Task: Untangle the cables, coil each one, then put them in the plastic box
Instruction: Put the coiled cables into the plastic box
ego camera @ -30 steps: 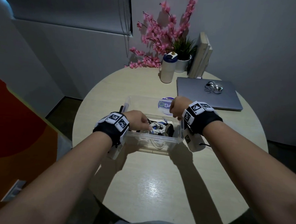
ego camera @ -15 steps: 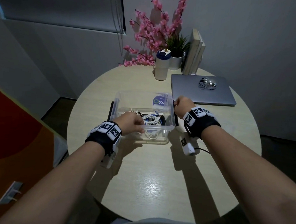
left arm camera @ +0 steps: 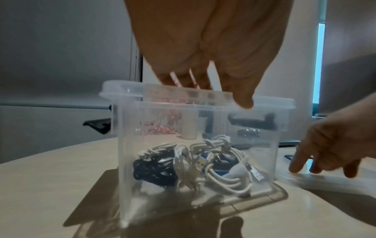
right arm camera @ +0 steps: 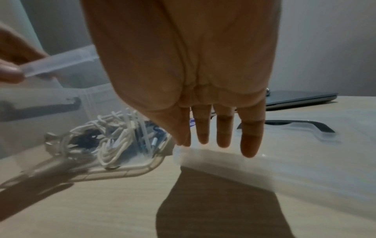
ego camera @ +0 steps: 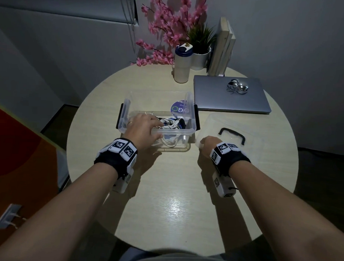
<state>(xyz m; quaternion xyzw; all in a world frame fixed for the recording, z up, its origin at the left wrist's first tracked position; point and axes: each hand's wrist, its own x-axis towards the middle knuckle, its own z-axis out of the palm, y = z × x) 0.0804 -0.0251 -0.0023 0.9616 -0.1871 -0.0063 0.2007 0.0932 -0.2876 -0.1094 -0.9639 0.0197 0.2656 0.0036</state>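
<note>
A clear plastic box [ego camera: 191, 115] stands mid-table, with coiled white and dark cables [ego camera: 171, 123] lying inside. My left hand [ego camera: 146, 127] grips its near rim, thumb outside and fingers inside. In the left wrist view the coils [left arm camera: 219, 161] show through the wall, under my left hand [left arm camera: 230, 83]. The clear lid [ego camera: 212, 124] with a black handle [ego camera: 232, 133] lies flat to the right of the box. My right hand [ego camera: 208, 146] touches its near left corner. In the right wrist view the fingers [right arm camera: 223, 132] hang straight onto the lid's edge [right arm camera: 284, 169].
The round table [ego camera: 175, 189] holds a shut laptop [ego camera: 217, 98] at the back right, with a shiny metal object [ego camera: 238, 86] on it. A white bottle [ego camera: 182, 66], a potted plant [ego camera: 200, 55], pink flowers and books stand at the far edge. A blue disc [ego camera: 176, 109] lies behind the box.
My right hand left the box's far right rim and came down on the lid beside it. My left hand drew back from the cables to the near rim.
</note>
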